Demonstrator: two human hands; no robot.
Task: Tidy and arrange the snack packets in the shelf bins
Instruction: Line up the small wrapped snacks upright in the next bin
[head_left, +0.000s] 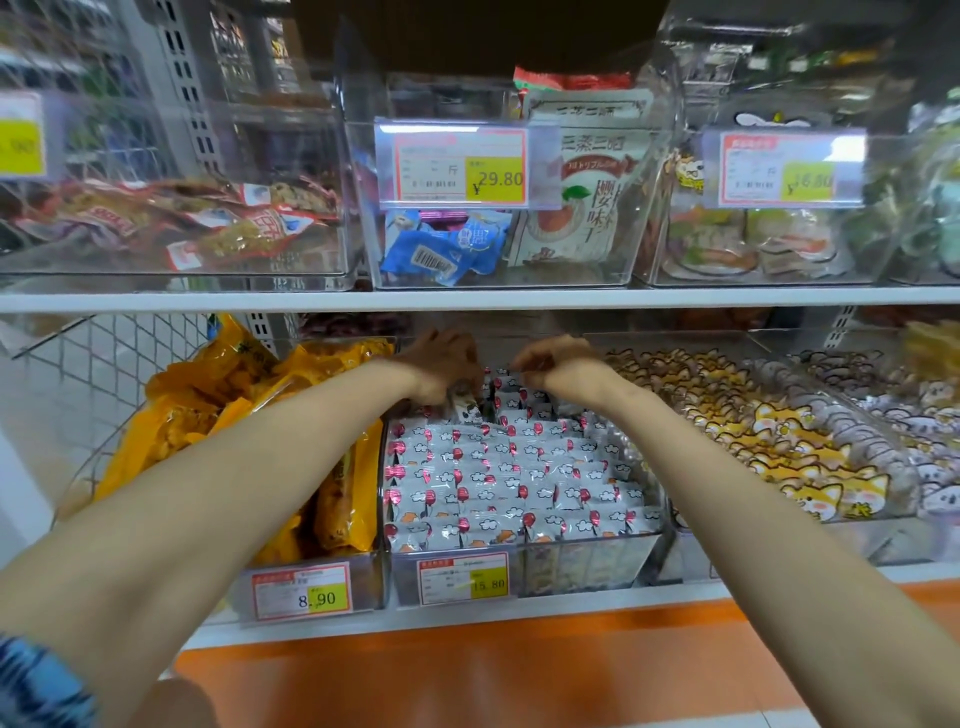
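Broadly, the shelf (467, 300) is carrying rows of clear bins, and both arms are reaching into the middle bin (571, 566) on its lower level. Packets (498, 467) printed with red balloons are lying in neat overlapping rows toward the front, probably so the prints are facing shoppers; the back rows are standing looser. Yellow bags (218, 395) are filling the bin to the left, dog packets (769, 441) the one to the right. The left hand (441, 364) is curling round one packet (466, 410) at the back, seemingly to reseat it. The right hand (556, 364) is hovering alongside with fingers bent; whether it is pinching anything I cannot tell.
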